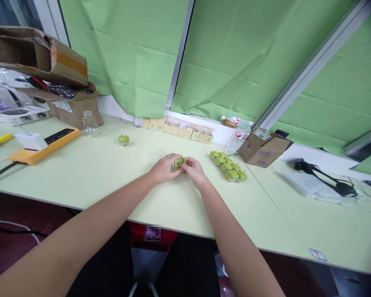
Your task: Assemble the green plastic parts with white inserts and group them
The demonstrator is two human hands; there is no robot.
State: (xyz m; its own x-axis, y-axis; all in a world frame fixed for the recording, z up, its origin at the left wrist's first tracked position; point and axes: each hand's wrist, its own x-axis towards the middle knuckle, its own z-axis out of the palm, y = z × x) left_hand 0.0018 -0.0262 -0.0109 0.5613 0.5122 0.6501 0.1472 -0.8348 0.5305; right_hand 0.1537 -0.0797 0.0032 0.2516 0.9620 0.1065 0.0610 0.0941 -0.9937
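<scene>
My left hand (165,169) is closed around a small green container (179,162) with its open-looking end facing me. My right hand (194,171) meets it from the other side, and its thumb presses onto the green end. What lies inside the container is too small to make out. Just behind my left hand is a thin clear plastic piece (157,154). Several small green containers with loop tops (231,175) stand grouped to the right of my hands. A single similar green container (123,139) stands apart on the left.
Several small cream boxes (174,127) line the back edge, beside clear bottles (236,140) and a cardboard box (262,146). At left are an orange power strip (46,146), a clear jar (90,124) and stacked cartons (71,108). Black straps (324,179) lie at right.
</scene>
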